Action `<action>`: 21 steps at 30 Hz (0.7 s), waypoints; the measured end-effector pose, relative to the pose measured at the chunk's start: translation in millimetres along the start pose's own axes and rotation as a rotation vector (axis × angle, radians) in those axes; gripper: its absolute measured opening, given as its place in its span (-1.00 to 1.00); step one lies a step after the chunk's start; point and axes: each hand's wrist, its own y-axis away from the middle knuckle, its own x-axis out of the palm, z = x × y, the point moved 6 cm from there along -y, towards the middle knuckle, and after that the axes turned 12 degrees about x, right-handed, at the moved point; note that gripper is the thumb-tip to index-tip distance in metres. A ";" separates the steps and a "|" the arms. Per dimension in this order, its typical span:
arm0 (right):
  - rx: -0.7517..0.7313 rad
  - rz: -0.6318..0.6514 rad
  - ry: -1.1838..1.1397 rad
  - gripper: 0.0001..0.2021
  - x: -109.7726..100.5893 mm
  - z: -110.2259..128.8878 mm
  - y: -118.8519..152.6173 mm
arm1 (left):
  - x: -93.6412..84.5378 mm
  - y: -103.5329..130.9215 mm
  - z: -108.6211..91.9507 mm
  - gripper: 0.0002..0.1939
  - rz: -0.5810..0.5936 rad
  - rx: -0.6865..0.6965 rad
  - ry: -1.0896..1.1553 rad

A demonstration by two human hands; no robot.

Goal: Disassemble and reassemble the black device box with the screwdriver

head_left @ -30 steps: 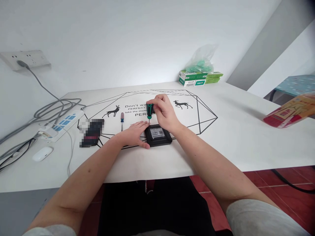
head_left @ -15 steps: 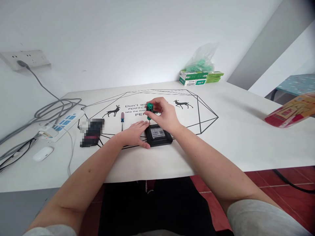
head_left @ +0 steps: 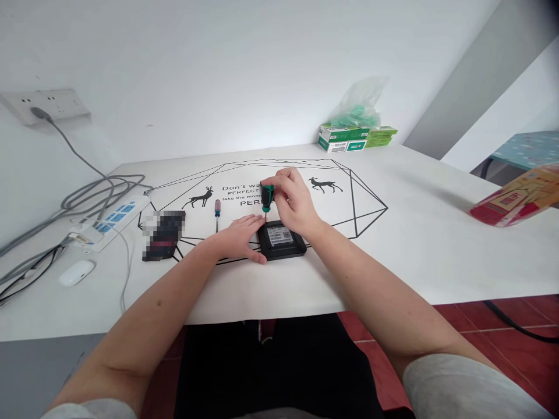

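Observation:
A black rectangular device (head_left: 283, 251) with a white label lies flat on the white table. My right hand (head_left: 296, 201) grips a green and black screwdriver (head_left: 267, 196), held upright with its tip at the device's upper left corner. Against the device's left edge rests my left hand (head_left: 239, 237), its fingers spread on the table and its thumb near the lower left corner. A second screwdriver (head_left: 217, 213), with a red and blue handle, lies to the left of my left hand.
A partly pixelated dark object (head_left: 163, 238), a white mouse (head_left: 77, 272) and a power strip (head_left: 117, 220) with grey cables are on the left. Green and white boxes (head_left: 345, 138) bearing a plastic bag stand at the back. A red and yellow package (head_left: 510, 201) is at the right.
The fingers of my right hand have shifted around the screwdriver handle, with the thumb moved back to the right. My left hand and the device have not moved.

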 end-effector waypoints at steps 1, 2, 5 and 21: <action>-0.010 0.001 -0.011 -0.60 0.0 1.5 0.4 | 0.0 -0.1 -0.1 0.47 -0.001 0.001 -0.001; -0.015 0.004 -0.024 -0.61 0.1 2.9 0.6 | -0.1 -0.2 -0.1 0.47 -0.002 0.004 0.000; 0.031 0.014 -0.040 -0.74 1.3 3.4 0.3 | -1.0 -0.2 -0.5 0.46 -0.014 0.020 0.008; 0.151 -0.030 -0.099 -0.70 0.9 -3.5 -1.0 | -0.6 0.3 1.2 0.47 -0.025 0.031 0.009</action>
